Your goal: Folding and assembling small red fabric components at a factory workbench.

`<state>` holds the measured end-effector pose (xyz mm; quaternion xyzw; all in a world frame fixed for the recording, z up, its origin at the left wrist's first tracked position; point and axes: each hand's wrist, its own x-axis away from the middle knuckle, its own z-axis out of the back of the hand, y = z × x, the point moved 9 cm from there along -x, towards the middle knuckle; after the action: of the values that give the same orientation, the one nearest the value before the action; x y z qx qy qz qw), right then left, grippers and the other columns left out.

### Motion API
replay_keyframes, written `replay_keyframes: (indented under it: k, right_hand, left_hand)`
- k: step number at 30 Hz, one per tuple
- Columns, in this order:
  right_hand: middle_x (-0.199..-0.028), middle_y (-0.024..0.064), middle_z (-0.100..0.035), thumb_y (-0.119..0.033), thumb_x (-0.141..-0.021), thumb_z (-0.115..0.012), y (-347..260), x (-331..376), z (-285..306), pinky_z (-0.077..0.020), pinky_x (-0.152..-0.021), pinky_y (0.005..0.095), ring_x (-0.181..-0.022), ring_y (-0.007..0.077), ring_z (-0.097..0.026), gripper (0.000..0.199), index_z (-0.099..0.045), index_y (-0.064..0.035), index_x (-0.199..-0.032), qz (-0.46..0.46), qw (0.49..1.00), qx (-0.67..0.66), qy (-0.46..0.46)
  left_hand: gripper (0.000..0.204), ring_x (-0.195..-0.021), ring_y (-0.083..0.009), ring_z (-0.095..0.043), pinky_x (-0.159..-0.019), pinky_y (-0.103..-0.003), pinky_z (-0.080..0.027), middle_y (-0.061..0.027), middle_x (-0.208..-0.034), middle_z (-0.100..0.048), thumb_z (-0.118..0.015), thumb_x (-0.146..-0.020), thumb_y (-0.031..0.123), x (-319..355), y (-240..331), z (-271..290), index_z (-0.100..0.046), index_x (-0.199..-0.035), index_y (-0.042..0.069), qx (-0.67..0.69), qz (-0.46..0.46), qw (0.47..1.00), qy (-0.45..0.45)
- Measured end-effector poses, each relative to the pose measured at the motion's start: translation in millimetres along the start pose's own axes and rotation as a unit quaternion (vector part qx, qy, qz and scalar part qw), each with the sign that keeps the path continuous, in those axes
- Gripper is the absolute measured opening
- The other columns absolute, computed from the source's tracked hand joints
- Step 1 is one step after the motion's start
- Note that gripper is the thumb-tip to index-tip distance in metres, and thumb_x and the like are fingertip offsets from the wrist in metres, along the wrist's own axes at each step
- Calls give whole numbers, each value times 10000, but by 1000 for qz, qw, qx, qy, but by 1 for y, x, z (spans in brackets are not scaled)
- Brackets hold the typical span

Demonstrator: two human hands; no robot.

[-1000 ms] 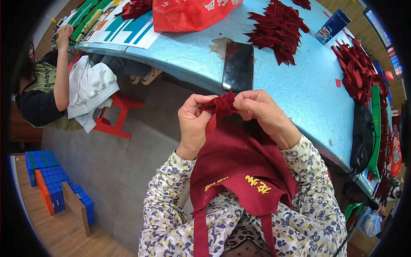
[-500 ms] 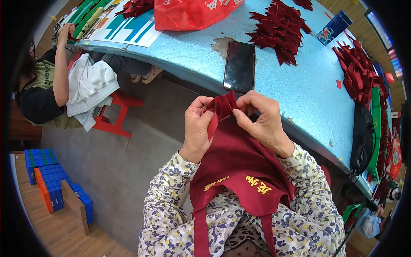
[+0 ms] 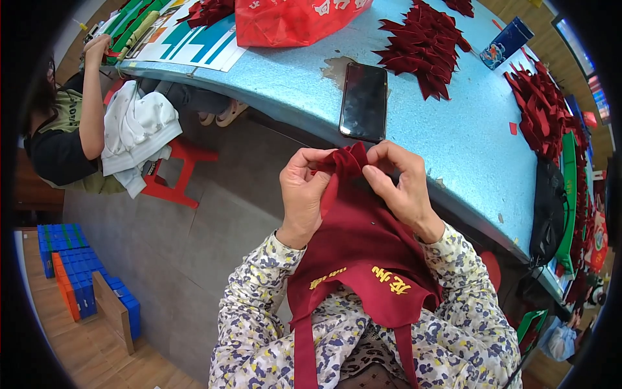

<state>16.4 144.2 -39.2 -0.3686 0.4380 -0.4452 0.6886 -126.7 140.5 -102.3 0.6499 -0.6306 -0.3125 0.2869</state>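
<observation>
A folded strip of dark red velvet ribbon (image 3: 345, 163) is held up in front of my chest, its loops at the top and a tail hanging below. My left hand (image 3: 303, 194) pinches it between thumb and fingers. At the ribbon's right edge is my right hand (image 3: 405, 185), thumb and forefinger apart, with nothing visible between them. Whether its fingertips touch the cloth I cannot tell. Behind the ribbon, a dark red apron (image 3: 369, 240) covers my front. A black phone (image 3: 363, 100) lies on the table edge just beyond my hands.
The light blue table (image 3: 453, 136) bears a heap of dark red ribbon pieces (image 3: 424, 48), a red bag (image 3: 291, 23) and a blue can (image 3: 506, 43). More ribbon pieces (image 3: 538, 107) lie at right. Another person (image 3: 71, 136) sits at left near a red stool (image 3: 178, 175); blue crates (image 3: 84, 279) stand below.
My right thumb and forefinger have parted and drawn slightly off the ribbon. The ribbon has turned a little in my left hand, and both hands sit slightly lower.
</observation>
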Motion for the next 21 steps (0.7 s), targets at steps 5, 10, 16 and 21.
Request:
replay_keyframes:
  k: [5,10,16,21]
  right_hand:
    - [-725,-1,-531,-52,-823,-555,20,3,10,-380,-596,192,-641,56,-467,74,-529,-2,-776,-94,986,-139,-5]
    - [-812,29,-564,-29,-818,-532,8,11,49,-399,-671,204,-730,72,-493,38,-530,2,-796,27,997,24,62]
    - [-905,55,-562,-6,-798,-498,19,22,86,-407,-741,235,-793,93,-489,22,-512,-12,-782,-1,999,-21,35]
    - [-852,45,-551,-4,-765,-570,26,35,112,-414,-720,245,-756,102,-493,66,-507,-3,-748,-22,993,-96,61]
  left_hand:
    - [180,-830,-103,-605,-760,-224,-504,-80,-966,-616,-529,-847,-60,-5,-9,-23,-550,-1021,-22,6,36,999,-30]
    - [195,-826,-117,-610,-771,-240,-515,-88,-953,-613,-535,-838,-63,-9,-30,-56,-537,-1030,-30,64,123,988,-62]
    - [195,-826,-113,-602,-721,-230,-512,-78,-942,-603,-529,-826,-74,-17,-49,-95,-524,-1014,-22,3,97,987,-126]
    - [187,-817,-106,-595,-697,-222,-496,-66,-934,-589,-542,-824,-72,-17,-43,-126,-510,-998,-12,-139,5,973,-184]
